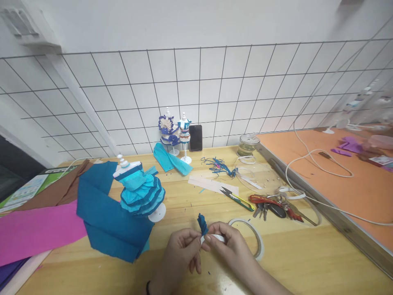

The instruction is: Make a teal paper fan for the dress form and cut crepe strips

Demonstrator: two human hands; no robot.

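Observation:
Low in the middle of the view, my left hand [181, 248] and my right hand [229, 246] meet, both pinched on a small dark blue crepe paper piece [202, 223] wrapped with a white strip. A roll of white tape [257, 237] lies just right of my right hand. To the left stands a small mannequin in a layered light blue paper dress [139, 192] on dark blue crepe paper [104, 217].
Pink [37, 231] and brown crepe sheets lie at left. Two small dressed mannequins [175, 133] and a phone [195, 137] stand by the wire grid. Thread snips [235, 197], keys [273, 207], a glass jar [248, 144] and a white cable [310, 159] sit at right.

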